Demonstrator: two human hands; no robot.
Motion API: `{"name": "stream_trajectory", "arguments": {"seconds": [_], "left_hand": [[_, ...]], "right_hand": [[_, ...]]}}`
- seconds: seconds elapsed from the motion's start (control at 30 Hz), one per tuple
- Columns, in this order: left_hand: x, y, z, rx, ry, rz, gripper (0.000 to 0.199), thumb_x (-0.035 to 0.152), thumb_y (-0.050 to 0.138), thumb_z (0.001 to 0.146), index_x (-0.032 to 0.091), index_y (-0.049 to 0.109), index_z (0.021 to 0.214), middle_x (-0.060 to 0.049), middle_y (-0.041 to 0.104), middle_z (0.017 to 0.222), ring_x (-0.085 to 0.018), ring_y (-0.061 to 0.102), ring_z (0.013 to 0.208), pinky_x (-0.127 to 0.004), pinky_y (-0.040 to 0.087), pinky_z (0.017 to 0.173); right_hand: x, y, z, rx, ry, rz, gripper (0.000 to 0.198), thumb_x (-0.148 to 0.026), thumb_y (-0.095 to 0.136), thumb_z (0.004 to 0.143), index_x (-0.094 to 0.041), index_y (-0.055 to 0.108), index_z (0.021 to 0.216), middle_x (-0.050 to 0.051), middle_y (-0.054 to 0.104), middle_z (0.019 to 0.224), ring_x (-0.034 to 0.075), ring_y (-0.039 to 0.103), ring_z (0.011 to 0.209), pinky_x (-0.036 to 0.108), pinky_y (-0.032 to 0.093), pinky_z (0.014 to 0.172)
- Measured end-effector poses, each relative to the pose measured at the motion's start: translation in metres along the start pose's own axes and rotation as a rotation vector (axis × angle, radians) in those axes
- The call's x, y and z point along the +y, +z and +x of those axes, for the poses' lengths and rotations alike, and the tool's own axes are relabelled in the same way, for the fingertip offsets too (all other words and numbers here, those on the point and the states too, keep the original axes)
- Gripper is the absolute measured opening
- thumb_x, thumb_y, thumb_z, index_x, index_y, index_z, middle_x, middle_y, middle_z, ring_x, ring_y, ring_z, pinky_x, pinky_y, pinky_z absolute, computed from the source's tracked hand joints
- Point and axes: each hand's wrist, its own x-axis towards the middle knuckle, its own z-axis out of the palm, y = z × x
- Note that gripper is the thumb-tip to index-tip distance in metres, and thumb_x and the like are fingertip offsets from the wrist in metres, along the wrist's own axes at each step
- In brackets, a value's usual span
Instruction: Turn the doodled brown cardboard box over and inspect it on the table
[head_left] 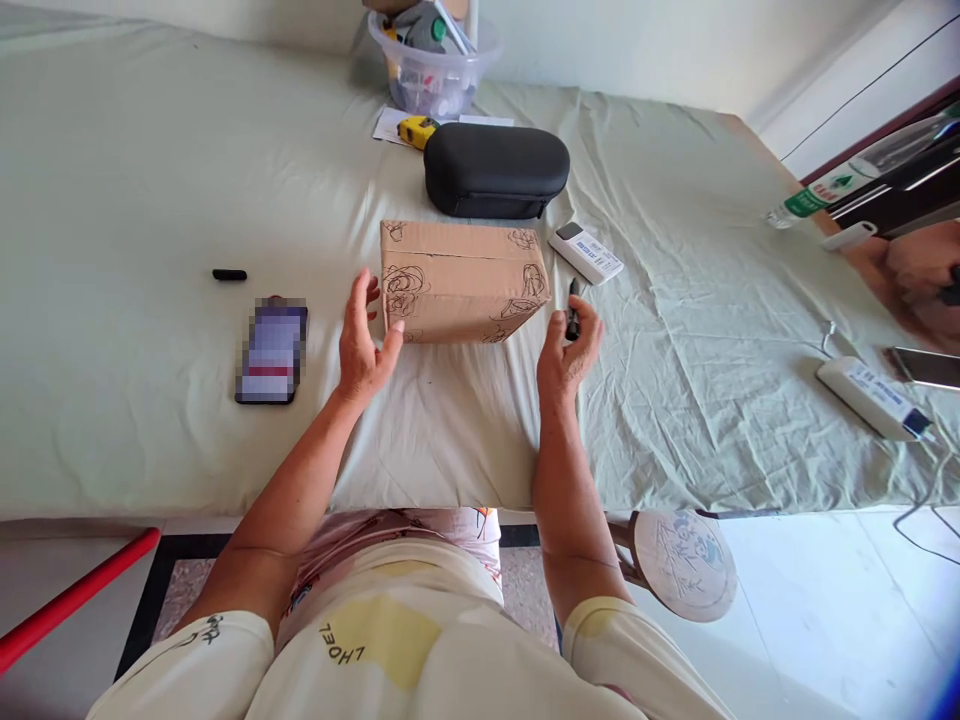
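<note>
A brown cardboard box [461, 275] sits on the cloth-covered table in front of me, with black scribbled loops near its corners. My left hand [363, 348] is at the box's left side, fingers apart; its thumb overlaps the near left edge, and I cannot tell whether it touches. To the right of the box, my right hand [567, 355] is closed around a black marker [574, 300], which points away from me. A small black piece that looks like the marker's cap [229, 274] lies on the cloth further left.
Behind the box is a black zip case [496, 168], with a yellow tape measure [417, 131] and a plastic basket [435, 80] beyond. A white power bank [588, 252] lies close right. A phone [272, 350] lies left; another white device [870, 397] with cables is far right.
</note>
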Motion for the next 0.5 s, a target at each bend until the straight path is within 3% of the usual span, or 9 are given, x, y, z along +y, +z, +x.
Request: {"name": "stream_trajectory", "arguments": {"seconds": [0.1, 0.17, 0.23, 0.33, 0.5], "left_hand": [[-0.001, -0.019, 0.005, 0.035, 0.039, 0.11, 0.085, 0.078, 0.03, 0.102, 0.021, 0.03, 0.164, -0.02, 0.061, 0.15, -0.03, 0.062, 0.14, -0.043, 0.052, 0.114], [-0.003, -0.037, 0.012, 0.071, -0.014, 0.276, 0.08, 0.077, 0.027, 0.102, 0.02, 0.045, 0.155, -0.019, 0.064, 0.146, -0.033, 0.062, 0.14, -0.049, 0.047, 0.12], [-0.003, -0.058, 0.02, 0.093, -0.165, 0.45, 0.069, 0.067, 0.039, 0.103, 0.017, 0.053, 0.149, -0.021, 0.064, 0.147, -0.037, 0.059, 0.142, -0.056, 0.042, 0.123], [0.001, -0.088, 0.027, 0.092, -0.452, 0.655, 0.07, 0.049, 0.058, 0.096, 0.009, 0.051, 0.153, -0.027, 0.059, 0.152, -0.046, 0.05, 0.149, -0.067, 0.038, 0.124], [0.009, -0.118, 0.027, 0.005, -0.746, 0.799, 0.08, 0.051, 0.056, 0.097, 0.001, 0.043, 0.158, -0.035, 0.054, 0.154, -0.053, 0.047, 0.149, -0.078, 0.037, 0.119]], "right_hand": [[0.014, 0.009, 0.0, -0.22, 0.118, -0.131, 0.045, -0.05, 0.055, 0.097, -0.021, 0.069, 0.129, 0.014, 0.07, 0.119, 0.028, 0.064, 0.109, 0.053, 0.052, 0.102], [0.014, 0.014, -0.004, -0.322, 0.14, -0.209, 0.044, -0.045, 0.06, 0.094, -0.023, 0.071, 0.13, 0.015, 0.07, 0.122, 0.03, 0.062, 0.113, 0.056, 0.049, 0.104], [0.01, 0.017, -0.009, -0.381, 0.114, -0.266, 0.041, -0.041, 0.061, 0.093, -0.025, 0.072, 0.129, 0.015, 0.069, 0.124, 0.032, 0.06, 0.117, 0.057, 0.046, 0.105], [0.004, 0.016, -0.012, -0.432, 0.075, -0.317, 0.04, -0.038, 0.06, 0.093, -0.025, 0.073, 0.129, 0.016, 0.068, 0.127, 0.033, 0.057, 0.119, 0.056, 0.045, 0.104], [-0.001, 0.013, -0.01, -0.464, 0.089, -0.309, 0.041, -0.032, 0.055, 0.092, -0.025, 0.075, 0.127, 0.017, 0.068, 0.131, 0.035, 0.056, 0.119, 0.058, 0.044, 0.104]]}}
